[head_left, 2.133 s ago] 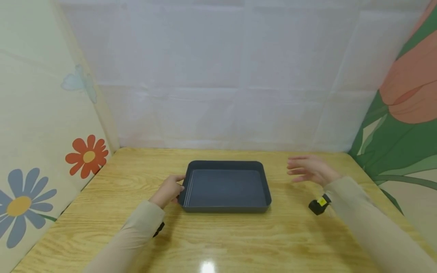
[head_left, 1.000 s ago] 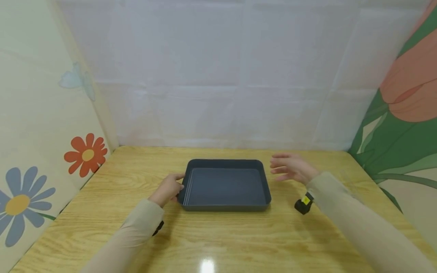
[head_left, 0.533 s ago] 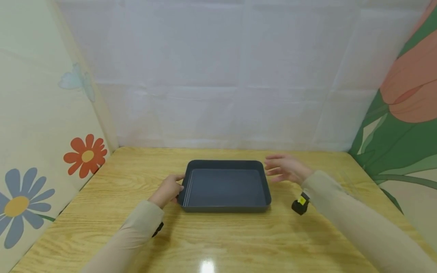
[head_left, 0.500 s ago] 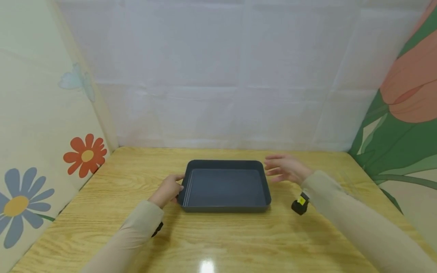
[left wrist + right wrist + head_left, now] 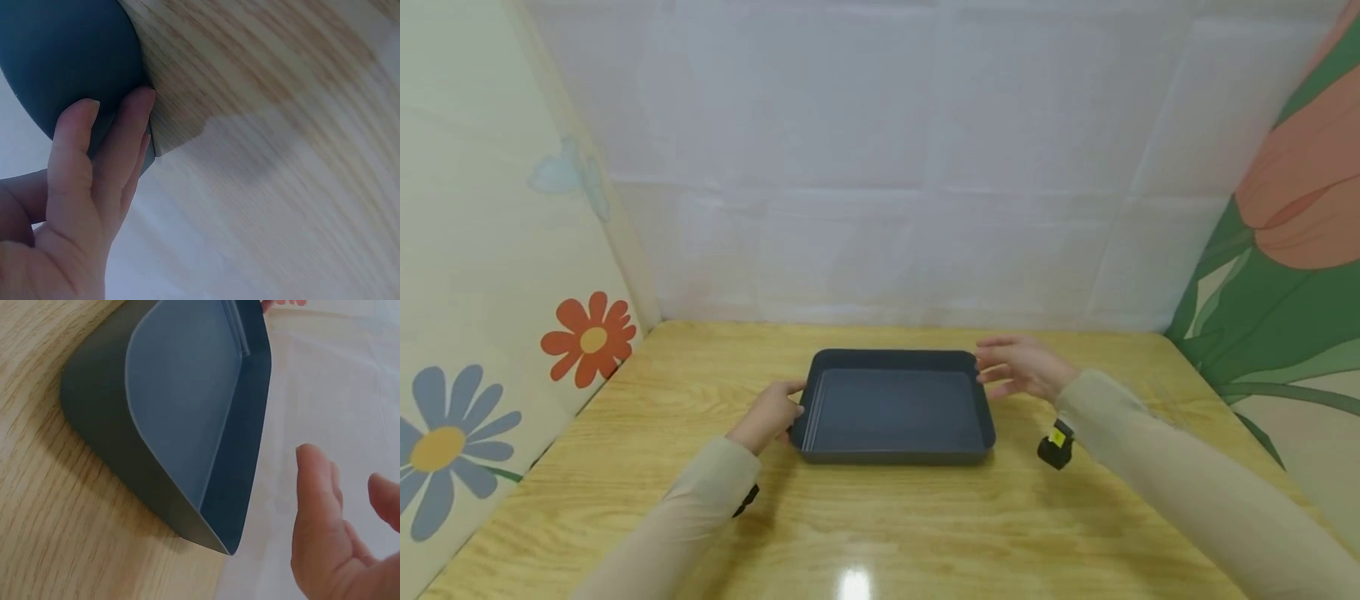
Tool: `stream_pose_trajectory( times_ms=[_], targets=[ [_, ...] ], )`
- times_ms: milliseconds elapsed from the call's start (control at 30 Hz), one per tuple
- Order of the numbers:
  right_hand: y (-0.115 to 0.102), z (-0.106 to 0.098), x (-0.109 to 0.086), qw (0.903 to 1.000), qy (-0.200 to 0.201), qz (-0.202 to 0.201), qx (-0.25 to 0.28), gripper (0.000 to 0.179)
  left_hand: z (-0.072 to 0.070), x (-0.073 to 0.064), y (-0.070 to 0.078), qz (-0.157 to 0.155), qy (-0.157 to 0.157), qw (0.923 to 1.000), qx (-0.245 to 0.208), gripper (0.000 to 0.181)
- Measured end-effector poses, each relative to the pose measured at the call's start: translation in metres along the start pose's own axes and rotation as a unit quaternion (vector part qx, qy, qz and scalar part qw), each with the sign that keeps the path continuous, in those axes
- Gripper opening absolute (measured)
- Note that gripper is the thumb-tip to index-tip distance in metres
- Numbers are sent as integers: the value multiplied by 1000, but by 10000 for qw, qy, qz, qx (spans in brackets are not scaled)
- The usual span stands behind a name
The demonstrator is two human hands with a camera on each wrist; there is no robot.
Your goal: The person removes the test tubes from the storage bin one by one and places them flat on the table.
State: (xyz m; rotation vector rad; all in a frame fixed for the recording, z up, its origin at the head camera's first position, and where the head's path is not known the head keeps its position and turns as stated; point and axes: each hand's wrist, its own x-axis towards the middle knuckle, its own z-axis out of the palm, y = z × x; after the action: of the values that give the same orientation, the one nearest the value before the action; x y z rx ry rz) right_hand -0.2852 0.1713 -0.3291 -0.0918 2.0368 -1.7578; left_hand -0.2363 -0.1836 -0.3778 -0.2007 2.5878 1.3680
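A dark grey rectangular tray (image 5: 895,412) with raised walls lies on the wooden table, its inside bare apart from fine ridges along the left end. My left hand (image 5: 769,417) holds the tray's left wall, thumb at the rim and fingers on the outside. In the left wrist view those fingers (image 5: 125,137) lie flat against the outer wall. My right hand (image 5: 1022,367) is by the far right corner, fingers loosely bent and spread, holding nothing. The right wrist view shows a gap between this hand (image 5: 325,531) and the tray wall (image 5: 156,481).
The wooden table (image 5: 880,525) reaches back to a white sheet (image 5: 880,167). Flower-printed cloths hang at both sides, with a red flower (image 5: 593,340) on the left one and a large tulip (image 5: 1307,192) on the right. A black wrist camera (image 5: 1056,446) hangs below my right wrist.
My right hand has moved left, from well out over the table to right beside the tray's right rim. My left hand and the tray have stayed in place.
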Motion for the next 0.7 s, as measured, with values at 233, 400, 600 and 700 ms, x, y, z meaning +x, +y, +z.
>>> stream_pose_trajectory(
  times_ms=[233,400,600,700],
  targets=[
    [1,10,5,9997,213,46,112,57,-1,-1,1,-65,-33,10000,6,53],
    [0,15,7,9995,291,95,-27,56,-1,-2,2,-36,-39,10000,-20,53],
    [-1,22,11,9998,176,20,-53,55,0,-4,2,-36,-62,9999,-76,52],
    [-1,25,15,9999,77,-10,-121,55,-1,-4,3,-53,-76,9998,-177,52]
  ],
)
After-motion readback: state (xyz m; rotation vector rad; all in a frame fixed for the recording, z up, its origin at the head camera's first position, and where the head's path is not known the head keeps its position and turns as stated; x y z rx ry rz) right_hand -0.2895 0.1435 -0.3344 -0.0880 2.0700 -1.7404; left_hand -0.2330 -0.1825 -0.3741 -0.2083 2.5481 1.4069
